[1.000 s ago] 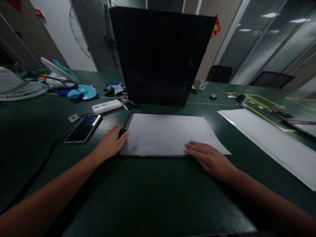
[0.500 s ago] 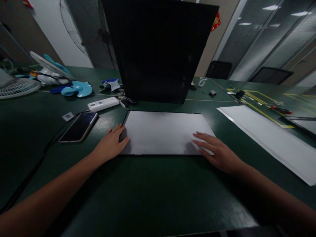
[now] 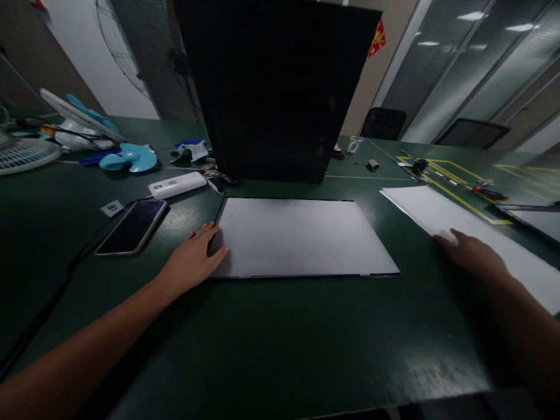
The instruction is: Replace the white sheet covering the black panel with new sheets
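A flat white panel (image 3: 301, 236) with a thin dark frame lies on the green table in front of me. My left hand (image 3: 196, 254) rests at the panel's left edge, its fingers spread and the thumb over the white surface. Off to the right, a stack of long white sheets (image 3: 485, 245) lies at a slant. My right hand (image 3: 475, 254) is at the near edge of this stack, fingers closed on the edge of a sheet, which bulges slightly there. Part of the fingers is hidden behind the hand.
Behind the panel stands a large black screen (image 3: 280, 93). To the left are a phone (image 3: 133, 227), a white oblong device (image 3: 177, 185) with a cable, and blue fan blades (image 3: 129, 157). A screwdriver (image 3: 490, 192) and another framed panel (image 3: 534, 219) lie at far right.
My right hand has left the panel's right side and moved right to the white sheets, closing at their edge. The left hand has stayed at the panel's left edge.
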Motion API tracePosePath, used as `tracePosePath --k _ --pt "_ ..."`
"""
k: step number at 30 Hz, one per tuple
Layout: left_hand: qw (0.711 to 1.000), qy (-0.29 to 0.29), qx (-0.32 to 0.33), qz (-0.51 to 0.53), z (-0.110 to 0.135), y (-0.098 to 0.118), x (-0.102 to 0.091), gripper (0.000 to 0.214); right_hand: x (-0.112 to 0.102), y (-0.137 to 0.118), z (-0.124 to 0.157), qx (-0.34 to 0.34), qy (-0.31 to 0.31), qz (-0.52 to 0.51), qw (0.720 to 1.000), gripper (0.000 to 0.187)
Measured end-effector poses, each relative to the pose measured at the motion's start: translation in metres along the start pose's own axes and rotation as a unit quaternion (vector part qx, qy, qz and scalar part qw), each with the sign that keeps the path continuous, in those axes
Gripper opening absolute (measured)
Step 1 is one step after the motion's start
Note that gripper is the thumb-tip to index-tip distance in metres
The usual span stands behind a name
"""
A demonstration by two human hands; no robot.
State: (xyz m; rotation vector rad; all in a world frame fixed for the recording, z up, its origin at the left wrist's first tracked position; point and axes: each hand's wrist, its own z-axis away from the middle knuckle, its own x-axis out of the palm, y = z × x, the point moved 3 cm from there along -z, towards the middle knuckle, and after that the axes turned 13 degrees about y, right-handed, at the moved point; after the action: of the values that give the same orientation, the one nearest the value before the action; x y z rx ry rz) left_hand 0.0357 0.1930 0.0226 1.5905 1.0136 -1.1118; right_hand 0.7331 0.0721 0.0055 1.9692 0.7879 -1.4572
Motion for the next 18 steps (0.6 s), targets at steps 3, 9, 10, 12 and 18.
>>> tracePosePath --k 3,9,10,12,18 --pt "0.999 0.009 0.033 -0.006 0.0 0.0 0.003 0.078 -0.002 -0.002 0.002 -0.005 -0.017 -0.002 1.0 0.079" --pt "0.997 0.019 0.071 -0.029 0.002 -0.005 0.004 0.068 -0.029 -0.016 0.015 0.007 0.021 0.047 0.999 0.067" --pt "0.996 0.022 0.076 -0.032 0.002 -0.006 0.003 0.067 -0.034 -0.019 0.019 0.003 0.035 0.051 0.998 0.066" --pt "0.996 0.029 0.081 -0.036 0.003 -0.006 0.003 0.066 -0.045 -0.028 0.025 -0.006 0.061 0.057 0.996 0.067" --pt "0.996 0.025 0.079 -0.037 0.004 -0.002 -0.001 0.067 -0.06 -0.05 0.033 -0.021 0.077 0.065 0.995 0.067"
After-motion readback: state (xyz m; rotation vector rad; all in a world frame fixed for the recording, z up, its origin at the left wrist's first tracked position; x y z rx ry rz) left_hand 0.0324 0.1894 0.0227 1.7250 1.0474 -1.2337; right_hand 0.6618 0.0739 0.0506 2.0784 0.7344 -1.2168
